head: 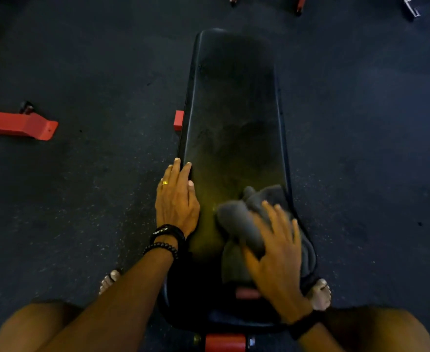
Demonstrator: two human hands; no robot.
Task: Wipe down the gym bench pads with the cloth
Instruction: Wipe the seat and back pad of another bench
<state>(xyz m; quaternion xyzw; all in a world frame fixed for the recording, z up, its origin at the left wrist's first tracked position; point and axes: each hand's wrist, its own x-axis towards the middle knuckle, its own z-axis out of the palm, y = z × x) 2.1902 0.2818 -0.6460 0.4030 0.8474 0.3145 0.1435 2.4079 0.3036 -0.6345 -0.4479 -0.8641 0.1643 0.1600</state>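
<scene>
A long black bench pad (234,102) runs away from me down the middle of the view. A crumpled grey cloth (241,224) lies on its near right part. My right hand (277,247) presses flat on the cloth with fingers spread; it looks blurred. My left hand (177,199) rests with straight fingers along the pad's left edge and wears a gold ring and dark bead bracelets. A shorter black seat pad (191,308) sits nearest to me, partly hidden by my arms.
Dark speckled rubber floor (94,199) surrounds the bench. A red frame foot (18,124) lies at the left, and a red bracket (178,120) sticks out beside the pad. Red frame parts (225,342) show below the seat. My bare feet stand either side.
</scene>
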